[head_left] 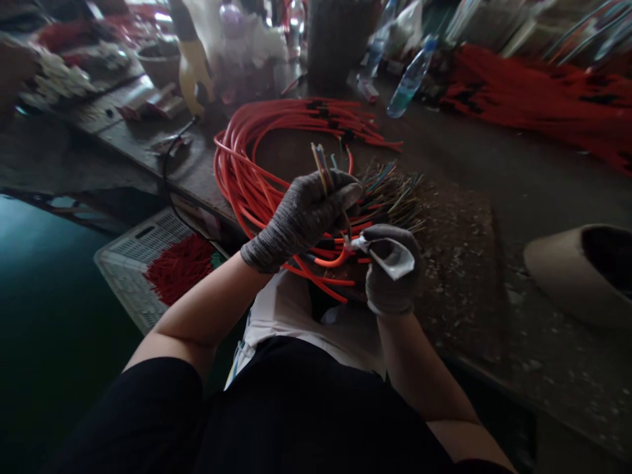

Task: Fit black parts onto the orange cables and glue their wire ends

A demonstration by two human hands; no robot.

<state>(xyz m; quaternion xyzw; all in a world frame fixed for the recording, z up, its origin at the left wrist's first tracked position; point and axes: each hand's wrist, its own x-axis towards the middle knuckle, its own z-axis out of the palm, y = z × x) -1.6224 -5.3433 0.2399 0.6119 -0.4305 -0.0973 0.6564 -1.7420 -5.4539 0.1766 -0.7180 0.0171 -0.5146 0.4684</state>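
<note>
My left hand [316, 204], in a grey knit glove, pinches a small bunch of thin coloured wires [320, 164] whose ends stick up above the fingers. The wires run down to a bent orange cable end [336, 259] below that hand. In my right hand [395, 283], also gloved, is a white curled piece [401, 266], a strip or a handle; its exact kind is unclear. Its narrow tip reaches the base of the wires. Behind both hands lies a coil of orange cables [232, 158], with stripped wire ends [395, 197] fanning out to the right.
Wire scraps litter a brown board [459, 263]. A cardboard tube [567, 263] lies at right. A plastic bottle [412, 78] and red cable bundles [538, 99] are at the back. A white crate [128, 257] with red pieces stands lower left, beside a hanging black cord [165, 171].
</note>
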